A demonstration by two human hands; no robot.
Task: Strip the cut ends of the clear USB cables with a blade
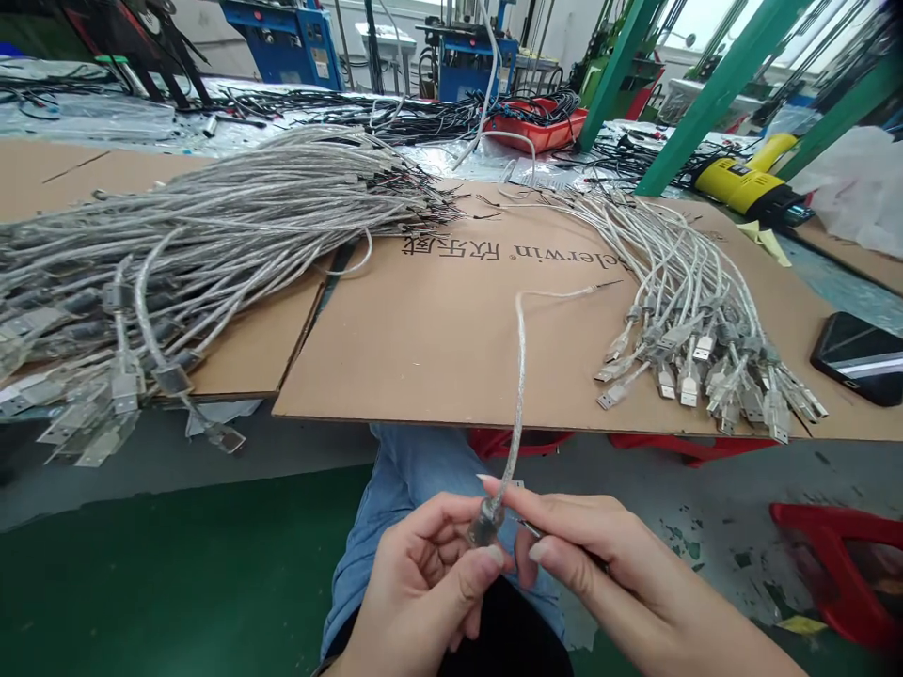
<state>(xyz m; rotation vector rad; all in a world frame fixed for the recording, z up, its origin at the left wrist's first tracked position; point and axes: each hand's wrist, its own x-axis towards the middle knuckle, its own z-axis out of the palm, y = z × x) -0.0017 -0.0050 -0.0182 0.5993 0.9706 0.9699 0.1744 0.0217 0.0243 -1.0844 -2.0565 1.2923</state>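
Observation:
In the head view, my left hand (437, 574) pinches a clear-sheathed USB cable (520, 376) at its grey ferrite bead (485, 523), above my lap. From the bead, the cable rises over the front edge of the cardboard and bends right, ending in thin bare-looking wires. My right hand (599, 545) is closed beside the bead, its index fingertip against the cable. Between its thumb and index finger sits a thin dark pointed tool (532, 529), mostly hidden by the fingers. The cable's lower end is hidden by my hands.
A large bundle of USB cables (232, 216) lies left, with plugs overhanging the edge. A smaller bundle (695, 273) lies right on the cardboard (409, 348). Nearby are a black phone (861, 357), a yellow heat gun (740, 186), a red tray (540, 132) and green posts (720, 89).

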